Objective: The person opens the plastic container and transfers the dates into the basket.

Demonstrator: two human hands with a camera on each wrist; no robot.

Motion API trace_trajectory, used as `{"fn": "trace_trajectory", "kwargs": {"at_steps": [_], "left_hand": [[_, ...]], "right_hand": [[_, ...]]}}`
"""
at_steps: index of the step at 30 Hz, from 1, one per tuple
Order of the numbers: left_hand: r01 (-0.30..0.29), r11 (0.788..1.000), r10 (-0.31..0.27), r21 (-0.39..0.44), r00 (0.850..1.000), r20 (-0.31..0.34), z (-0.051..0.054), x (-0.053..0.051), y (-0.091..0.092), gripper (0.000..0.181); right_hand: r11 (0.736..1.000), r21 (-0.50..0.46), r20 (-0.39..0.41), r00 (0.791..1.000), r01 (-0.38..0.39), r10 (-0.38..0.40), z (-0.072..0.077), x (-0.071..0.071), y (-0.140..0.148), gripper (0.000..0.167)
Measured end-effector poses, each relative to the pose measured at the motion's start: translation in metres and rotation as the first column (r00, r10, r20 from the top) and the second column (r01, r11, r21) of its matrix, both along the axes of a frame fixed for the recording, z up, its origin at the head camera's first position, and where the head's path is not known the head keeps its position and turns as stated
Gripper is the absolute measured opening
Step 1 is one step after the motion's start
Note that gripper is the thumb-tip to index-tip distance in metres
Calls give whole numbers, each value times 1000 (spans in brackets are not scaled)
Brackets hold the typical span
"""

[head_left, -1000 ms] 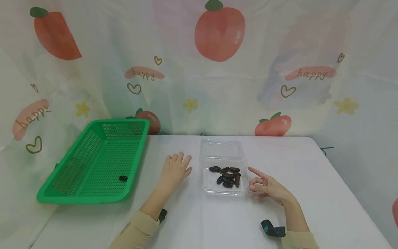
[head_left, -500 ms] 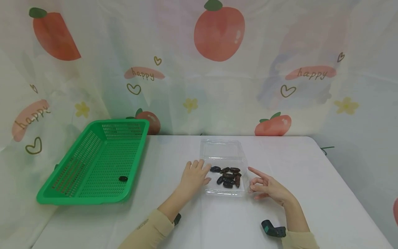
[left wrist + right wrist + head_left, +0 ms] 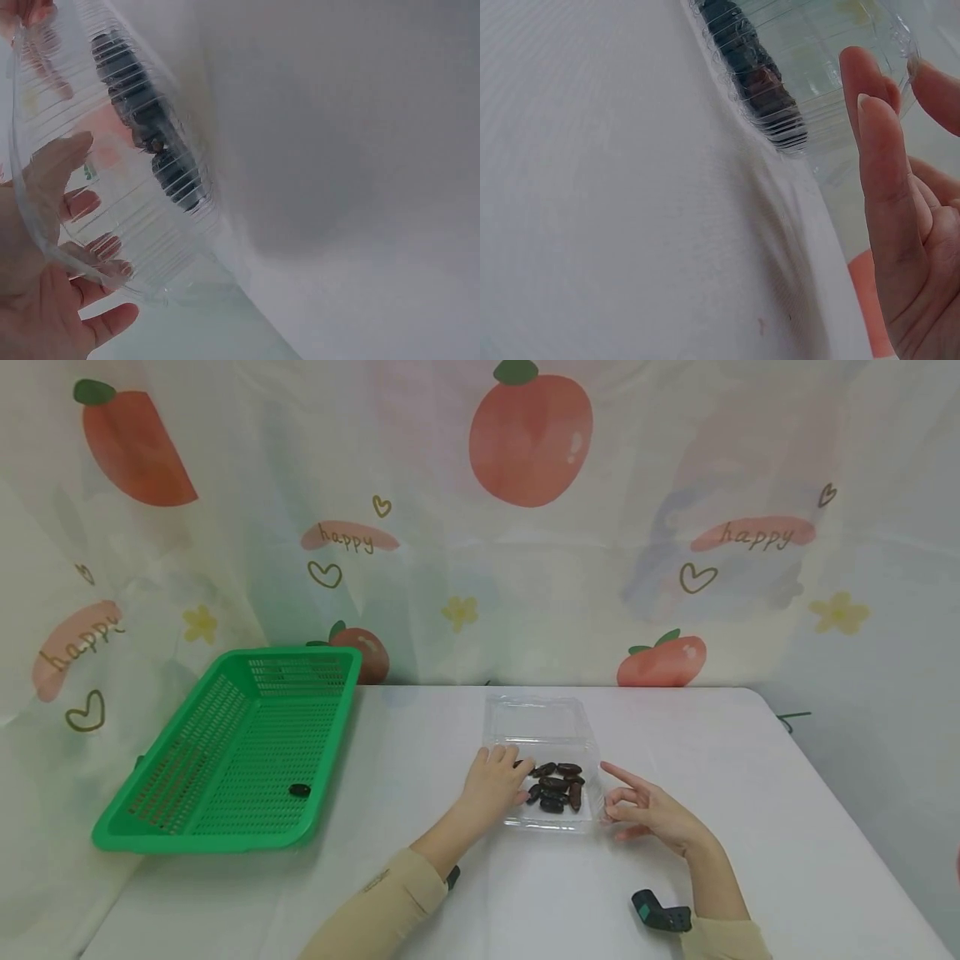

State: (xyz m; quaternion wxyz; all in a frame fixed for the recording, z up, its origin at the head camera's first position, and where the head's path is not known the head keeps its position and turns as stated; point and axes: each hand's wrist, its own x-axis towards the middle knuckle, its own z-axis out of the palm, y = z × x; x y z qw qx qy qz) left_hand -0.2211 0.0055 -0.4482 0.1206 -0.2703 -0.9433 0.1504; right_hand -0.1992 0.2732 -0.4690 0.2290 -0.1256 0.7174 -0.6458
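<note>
A clear plastic clamshell box [image 3: 517, 818] lies open on the table, with several dark brown dates [image 3: 553, 784] in its base. My left hand [image 3: 491, 783] is over the box's left side, its thumb and fingers spread above the leftmost dates, partly hiding one. In the left wrist view the thumb and fingers show through the clear wall, apart from the dates. My right hand [image 3: 656, 814] stays at the box's right side, index finger extended toward the rim, the other fingers loosely bent. Seen from the right wrist, a fingertip meets the box's edge [image 3: 904, 37].
On the left stands a green perforated plastic basket [image 3: 330, 760] with a single date [image 3: 299, 790] in it. The box's lid [image 3: 534, 718] is folded back toward the rear. Behind the white table [image 3: 570, 893] hangs a printed curtain [image 3: 420, 443].
My left hand has moved right, from the table between basket and box to over the box's left side. My right hand has kept its place.
</note>
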Motion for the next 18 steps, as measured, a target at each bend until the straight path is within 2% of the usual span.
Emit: {"fn": "trace_trajectory", "kwargs": {"at_steps": [8, 13, 18], "left_hand": [[14, 998, -7, -64, 995, 100, -6, -8, 15, 59], [-6, 993, 22, -121, 991, 130, -10, -10, 20, 66], [-24, 990, 46, -142, 987, 155, -15, -13, 22, 63]], "right_hand": [[1000, 3, -9, 1000, -4, 4, -1, 0, 1, 74], [1000, 4, -6, 1000, -3, 3, 0, 0, 0, 73], [1000, 18, -2, 1000, 5, -5, 1, 0, -1, 73]]}}
